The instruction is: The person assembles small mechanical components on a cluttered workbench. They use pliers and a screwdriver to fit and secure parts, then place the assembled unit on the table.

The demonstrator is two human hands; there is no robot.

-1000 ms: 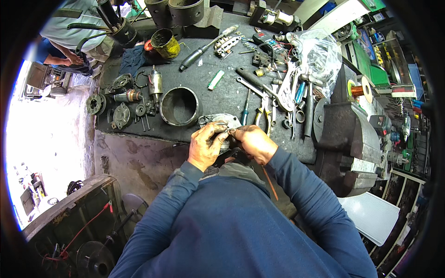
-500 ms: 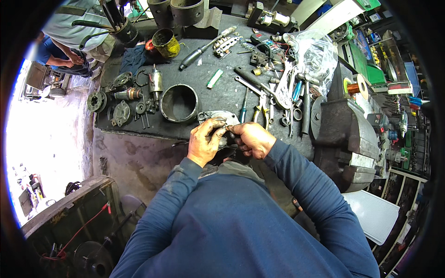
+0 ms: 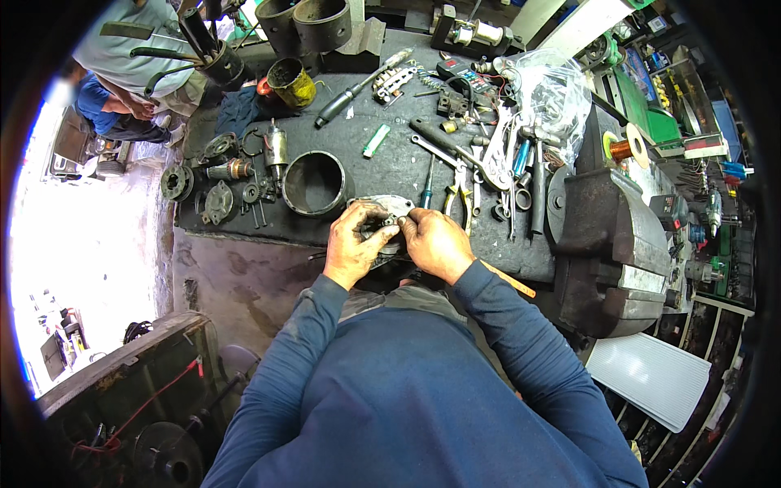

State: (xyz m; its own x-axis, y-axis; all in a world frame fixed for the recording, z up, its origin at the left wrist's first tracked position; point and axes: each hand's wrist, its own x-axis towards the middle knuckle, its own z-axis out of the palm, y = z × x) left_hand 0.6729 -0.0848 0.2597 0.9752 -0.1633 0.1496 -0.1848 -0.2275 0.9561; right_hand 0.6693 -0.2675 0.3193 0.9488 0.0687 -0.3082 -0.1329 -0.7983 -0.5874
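Observation:
Both hands meet at the bench's near edge over a round grey metal end cover [image 3: 387, 200] with a lobed flange. My left hand [image 3: 350, 246] curls round its left side, with thumb and fingers closed near its middle. My right hand [image 3: 439, 248] presses thumb and fingers together at a small metal piece [image 3: 392, 220], too small to name. The fingers hide most of the cover's near part. Left of the hands stands an open metal cylinder [image 3: 314, 184]. A blue-handled screwdriver [image 3: 427, 195] and yellow-handled pliers [image 3: 459, 199] lie just beyond my right hand.
An armature [image 3: 230, 170], a solenoid [image 3: 276, 151] and other motor parts lie at left. Wrenches [image 3: 490, 171] and a clear plastic bag [image 3: 553, 93] are at right, near a large dark vise [image 3: 610, 228]. An orange strip [image 3: 508, 279] sits beside my right forearm. Another person [image 3: 122, 106] stands far left.
My right hand has turned, its back now facing up, and has drawn slightly left and inward. The orange strip has come into sight beside my right forearm. The view has shifted slightly.

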